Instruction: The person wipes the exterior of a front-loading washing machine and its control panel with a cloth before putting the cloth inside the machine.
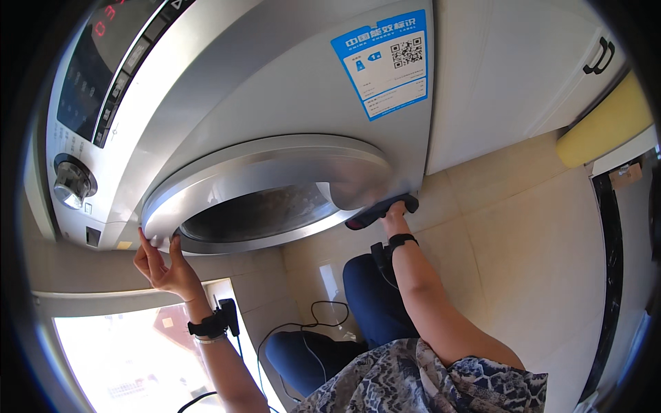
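A silver front-loading washing machine fills the upper left. Its round door has a shiny wide ring and dark glass. My left hand grips the door's left rim, thumb on the inner side of the ring and fingers at the outer edge. At the door's lower right, my right hand is closed on a dark, flat, folded cloth. That cloth lies against or close to the ring's edge; the hand partly hides it, and exact contact cannot be told.
A round knob and a dark display panel are at the machine's left. White cabinet stands to the right, near a yellow cylinder. A bright window is lower left. Black cables run by my knees above the tiled floor.
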`<state>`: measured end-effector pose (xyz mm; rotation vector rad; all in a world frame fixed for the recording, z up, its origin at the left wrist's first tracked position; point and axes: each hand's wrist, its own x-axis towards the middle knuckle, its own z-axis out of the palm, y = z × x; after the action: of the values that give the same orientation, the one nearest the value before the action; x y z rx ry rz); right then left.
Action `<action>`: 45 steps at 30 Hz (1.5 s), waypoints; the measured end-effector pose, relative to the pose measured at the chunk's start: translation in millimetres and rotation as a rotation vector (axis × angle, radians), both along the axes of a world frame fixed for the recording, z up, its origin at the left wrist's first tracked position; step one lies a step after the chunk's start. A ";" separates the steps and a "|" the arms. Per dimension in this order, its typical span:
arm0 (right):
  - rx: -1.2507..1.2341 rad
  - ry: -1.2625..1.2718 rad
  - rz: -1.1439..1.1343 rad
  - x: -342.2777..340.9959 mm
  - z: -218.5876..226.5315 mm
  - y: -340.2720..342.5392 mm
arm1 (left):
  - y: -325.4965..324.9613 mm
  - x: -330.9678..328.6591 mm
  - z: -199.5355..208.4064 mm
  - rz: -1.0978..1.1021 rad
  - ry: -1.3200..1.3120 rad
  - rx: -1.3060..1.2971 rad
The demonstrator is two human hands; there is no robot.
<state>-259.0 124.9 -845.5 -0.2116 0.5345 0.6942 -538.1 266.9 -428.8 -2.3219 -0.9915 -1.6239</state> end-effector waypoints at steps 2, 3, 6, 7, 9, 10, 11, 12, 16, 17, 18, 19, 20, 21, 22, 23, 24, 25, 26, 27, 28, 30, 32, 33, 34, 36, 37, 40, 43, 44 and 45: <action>0.041 0.040 0.101 -9.3 19.8 -2.6 | 0.3 -0.5 0.8 0.010 0.010 0.008; 0.048 0.062 0.165 -13.6 28.9 -5.2 | -0.4 0.9 1.6 0.005 0.002 0.023; 0.030 0.155 0.424 -17.6 55.3 -12.4 | -0.3 -0.4 3.7 0.041 0.033 0.034; 0.011 0.169 0.509 -14.2 65.1 -16.2 | 0.8 1.2 4.9 0.022 0.027 0.037; -0.021 0.161 0.642 -10.9 78.9 -20.2 | -0.5 6.0 7.3 -0.022 0.008 0.067; -0.035 0.124 0.685 -11.4 87.0 -22.6 | -0.6 6.9 6.9 -0.038 0.002 0.076; -0.043 0.051 0.706 -12.4 94.9 -25.5 | -0.8 7.7 6.8 -0.046 -0.016 0.067; -0.030 -0.047 0.700 -15.6 102.2 -31.0 | 0.4 8.8 6.1 -0.060 -0.035 0.085; 0.055 -0.427 0.614 -13.6 140.7 -62.1 | -2.1 7.1 7.9 -0.001 -0.040 0.075; 0.115 -0.561 0.606 3.1 136.4 -73.7 | -2.6 12.9 9.9 -0.025 -0.061 0.079; 0.114 -0.566 0.623 2.6 152.0 -78.4 | -1.9 9.3 8.8 -0.023 -0.066 0.084; 0.087 -0.577 0.590 2.6 168.2 -84.5 | -1.5 6.0 8.3 -0.024 -0.071 0.082; 0.052 -0.594 0.549 3.7 192.2 -93.2 | -1.9 8.3 7.7 -0.015 -0.080 0.084; 0.132 -0.710 0.557 5.9 208.8 -99.4 | -1.3 11.6 7.3 -0.043 -0.086 0.090; 0.134 -0.712 0.574 -2.3 231.9 -96.8 | -1.1 8.8 8.8 -0.058 -0.083 0.100; -0.034 -0.565 0.569 -12.1 255.5 -92.3 | -2.1 11.0 7.3 -0.052 -0.086 0.084; -0.193 -0.418 0.560 -21.3 269.2 -84.1 | -2.5 10.4 8.5 -0.066 -0.099 0.087; -0.257 -0.389 0.514 -21.3 263.4 -76.6 | -3.2 13.6 8.4 -0.068 -0.106 0.078; -0.256 -0.394 0.525 -26.8 256.5 -65.7 | -3.4 11.7 9.0 -0.058 -0.104 0.072; -0.229 -0.367 0.453 -32.4 249.9 -55.1 | -3.6 11.8 10.3 -0.047 -0.107 0.073; -0.203 -0.336 0.377 -37.3 242.6 -46.8 | -3.1 14.3 10.6 -0.081 -0.128 0.083; -0.179 -0.346 0.389 -44.8 228.6 -36.7 | -3.2 14.5 10.5 -0.109 -0.150 0.094; -0.095 -0.162 0.451 -60.0 228.4 -26.6 | -3.7 10.9 7.7 -0.102 -0.137 0.082; -0.103 -0.134 0.517 -68.1 228.3 -19.0 | -4.6 9.1 8.7 -0.083 -0.127 0.082; -0.107 -0.138 0.515 -75.2 216.7 -10.9 | -6.1 9.2 8.8 -0.085 -0.132 0.079; 0.034 -0.110 0.503 -88.1 174.9 13.0 | -7.1 10.6 13.0 -0.089 -0.142 0.066; 0.034 -0.113 0.506 -98.7 163.1 24.3 | -6.3 10.4 13.2 -0.086 -0.145 0.067; -0.172 -0.479 0.664 -110.1 136.9 36.4 | -6.6 14.2 10.2 -0.081 -0.142 0.075; 0.012 -0.383 0.769 -100.6 138.2 33.5 | -4.2 14.0 9.8 -0.100 -0.137 0.058; 0.069 -0.196 0.763 -102.4 159.7 22.9 | -4.5 10.5 11.1 -0.079 -0.130 0.059; 0.105 -0.061 0.761 -97.4 178.5 15.5 | -4.5 7.2 12.5 -0.066 -0.118 0.061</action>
<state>-356.4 140.4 -667.0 -0.3408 0.3476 1.4464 -530.8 262.4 -416.3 -2.2642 -0.8824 -1.8087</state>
